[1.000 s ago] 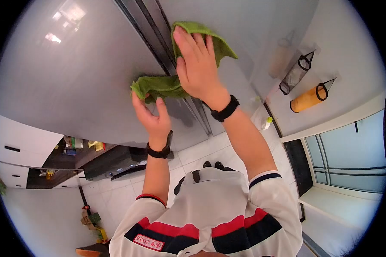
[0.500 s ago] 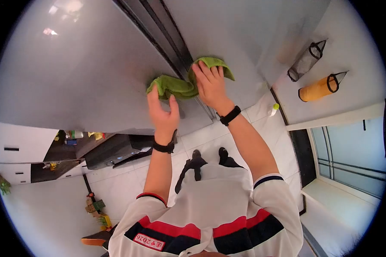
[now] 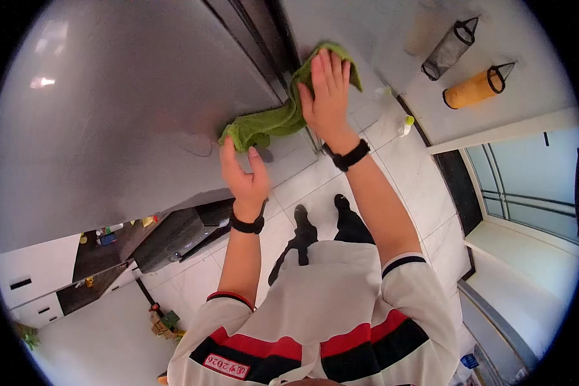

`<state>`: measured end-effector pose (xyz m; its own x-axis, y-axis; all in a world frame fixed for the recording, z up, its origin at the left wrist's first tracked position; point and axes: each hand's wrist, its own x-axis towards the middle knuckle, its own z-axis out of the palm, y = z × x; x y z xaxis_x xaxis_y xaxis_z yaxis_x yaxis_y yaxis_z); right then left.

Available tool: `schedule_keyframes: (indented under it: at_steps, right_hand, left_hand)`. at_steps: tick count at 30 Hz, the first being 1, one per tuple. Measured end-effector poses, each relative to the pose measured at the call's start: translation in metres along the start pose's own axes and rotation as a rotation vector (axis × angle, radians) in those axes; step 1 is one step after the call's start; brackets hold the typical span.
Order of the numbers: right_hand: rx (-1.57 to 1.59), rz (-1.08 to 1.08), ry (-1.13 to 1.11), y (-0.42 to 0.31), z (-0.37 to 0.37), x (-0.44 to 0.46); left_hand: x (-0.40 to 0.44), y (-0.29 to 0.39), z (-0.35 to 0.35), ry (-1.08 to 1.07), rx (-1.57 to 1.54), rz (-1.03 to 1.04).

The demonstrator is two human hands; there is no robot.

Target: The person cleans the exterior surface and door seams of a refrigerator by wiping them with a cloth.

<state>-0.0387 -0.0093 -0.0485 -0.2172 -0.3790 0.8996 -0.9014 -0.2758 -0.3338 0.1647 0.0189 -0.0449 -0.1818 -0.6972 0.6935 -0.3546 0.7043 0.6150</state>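
A green cloth (image 3: 273, 122) stretches between my hands across a glossy grey door-like panel (image 3: 141, 109) and its dark vertical groove (image 3: 258, 48). My left hand (image 3: 246, 183) pinches the lower left end of the cloth, thumb apart on the near side and fingertips partly behind the fabric. Higher and to the right, my right hand (image 3: 329, 103) holds the other end pressed to the surface beyond the groove, with its fingers extended over the fabric. The cloth's edge sticks out past those fingertips. Each wrist wears a black band.
A grey mesh holder (image 3: 449, 50) and an orange holder (image 3: 473, 95) hang on the right wall. A bottle with a green cap (image 3: 406, 125) stands on the tiled floor (image 3: 392, 170). At left is a counter (image 3: 109, 254) with small items. A glass-paned door (image 3: 527, 170) is at right.
My right hand has moved up and slightly right, drawing the cloth out longer between my hands. My left hand stays at nearly the same spot in view. The camera view has shifted.
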Motion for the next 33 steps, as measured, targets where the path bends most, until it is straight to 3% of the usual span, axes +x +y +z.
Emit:
schedule_keyframes:
  at_steps: [6, 9, 15, 27, 30, 33]
  right_hand:
    - [-0.027, -0.110, 0.128, -0.003, 0.005, 0.054]
    - [-0.097, -0.008, 0.217, 0.001, 0.023, 0.038]
    - [-0.213, 0.084, 0.142, 0.018, 0.041, -0.017]
    - [-0.182, 0.458, -0.187, 0.025, 0.033, -0.125]
    - [-0.225, 0.438, -0.185, 0.023, 0.029, -0.125]
    - [-0.238, 0.409, -0.160, 0.017, 0.025, -0.113]
  left_hand:
    - [0.016, 0.007, -0.018, 0.000, -0.083, 0.036]
    - [0.016, 0.002, -0.023, -0.038, -0.081, 0.039]
    - [0.014, -0.004, -0.019, -0.095, 0.020, 0.129]
    - [-0.017, -0.027, -0.002, -0.334, 0.035, 0.004]
    - [-0.024, -0.036, -0.007, -0.354, 0.060, 0.041]
    - [-0.030, -0.040, -0.013, -0.331, 0.006, -0.062]
